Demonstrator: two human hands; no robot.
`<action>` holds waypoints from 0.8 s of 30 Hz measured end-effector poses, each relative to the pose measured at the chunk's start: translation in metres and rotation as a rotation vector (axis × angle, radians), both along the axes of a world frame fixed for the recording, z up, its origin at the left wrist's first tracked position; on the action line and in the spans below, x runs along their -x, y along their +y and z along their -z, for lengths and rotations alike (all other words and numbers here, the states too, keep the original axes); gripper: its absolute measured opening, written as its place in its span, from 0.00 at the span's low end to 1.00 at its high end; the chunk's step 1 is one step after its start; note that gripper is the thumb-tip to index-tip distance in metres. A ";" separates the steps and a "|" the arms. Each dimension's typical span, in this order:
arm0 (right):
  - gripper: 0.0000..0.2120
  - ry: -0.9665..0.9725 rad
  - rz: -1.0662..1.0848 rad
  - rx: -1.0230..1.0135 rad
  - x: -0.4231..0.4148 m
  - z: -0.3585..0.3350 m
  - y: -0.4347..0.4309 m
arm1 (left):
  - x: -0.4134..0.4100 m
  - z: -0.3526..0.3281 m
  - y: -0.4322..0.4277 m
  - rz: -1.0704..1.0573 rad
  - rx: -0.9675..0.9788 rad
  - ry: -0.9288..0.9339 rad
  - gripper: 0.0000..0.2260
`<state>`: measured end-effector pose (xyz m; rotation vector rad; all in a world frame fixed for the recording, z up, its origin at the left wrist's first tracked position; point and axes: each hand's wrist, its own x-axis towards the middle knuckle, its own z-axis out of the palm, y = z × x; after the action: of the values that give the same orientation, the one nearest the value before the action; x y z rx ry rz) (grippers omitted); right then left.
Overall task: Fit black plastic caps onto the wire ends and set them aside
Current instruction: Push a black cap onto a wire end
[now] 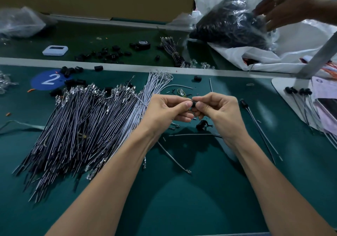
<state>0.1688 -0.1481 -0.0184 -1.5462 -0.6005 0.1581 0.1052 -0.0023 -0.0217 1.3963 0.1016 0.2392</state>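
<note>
Left hand (167,108) and right hand (217,109) raised together, fingertips pinching, forearms converging

Dim overhead light casts soft forearm shadows on the green mat (182,199); edges bow, far corners blur.

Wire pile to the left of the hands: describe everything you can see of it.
The wire pile is a loose fan of many thin strands, dark ones on the left and pale grey ones on the right, with small clear glinting tips at the far ends. It lies flat on the green table. The left hand, pinching a black cap, overlaps its right edge.
</note>
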 end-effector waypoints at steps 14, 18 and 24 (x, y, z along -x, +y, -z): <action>0.09 0.053 -0.045 -0.031 0.002 0.001 0.002 | 0.002 -0.001 0.006 0.047 0.023 0.000 0.07; 0.09 0.039 -0.045 -0.045 0.002 0.002 0.003 | 0.004 0.000 0.007 0.063 0.040 0.006 0.05; 0.09 0.078 -0.043 -0.074 0.000 0.004 0.006 | 0.003 -0.002 0.006 0.085 0.064 0.019 0.05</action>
<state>0.1686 -0.1422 -0.0219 -1.4498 -0.5725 0.2255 0.1020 0.0039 -0.0198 1.3366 0.0653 0.1510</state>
